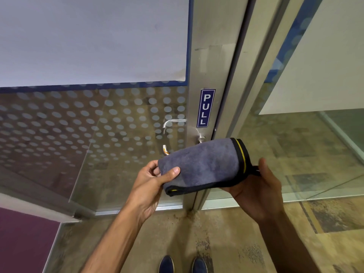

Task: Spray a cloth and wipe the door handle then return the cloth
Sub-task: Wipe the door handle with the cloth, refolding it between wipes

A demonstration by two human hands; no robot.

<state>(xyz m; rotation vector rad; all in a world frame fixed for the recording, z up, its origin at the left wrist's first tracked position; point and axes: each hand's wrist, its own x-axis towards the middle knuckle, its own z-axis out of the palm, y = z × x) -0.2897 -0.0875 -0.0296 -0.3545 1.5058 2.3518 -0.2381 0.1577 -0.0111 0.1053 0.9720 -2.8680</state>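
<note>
A folded grey cloth [204, 164] with black and yellow trim is held level in front of the door. My left hand [155, 180] pinches its left end, thumb on top. My right hand [258, 190] supports its right end from below, palm up, next to a small black loop. Just behind the cloth, the steel door handle mount [201, 138] sticks out of the metal door frame [208, 66]. A curved steel handle [167, 125] shows through the glass to the left, partly hidden by the cloth. No spray bottle is in view.
A blue PULL sign [205, 108] is stuck on the frame above the handle. The glass door [98, 119] has frosted dots and a white panel above. More glass panels [315, 134] stand to the right. My shoes [183, 265] are on a mottled floor.
</note>
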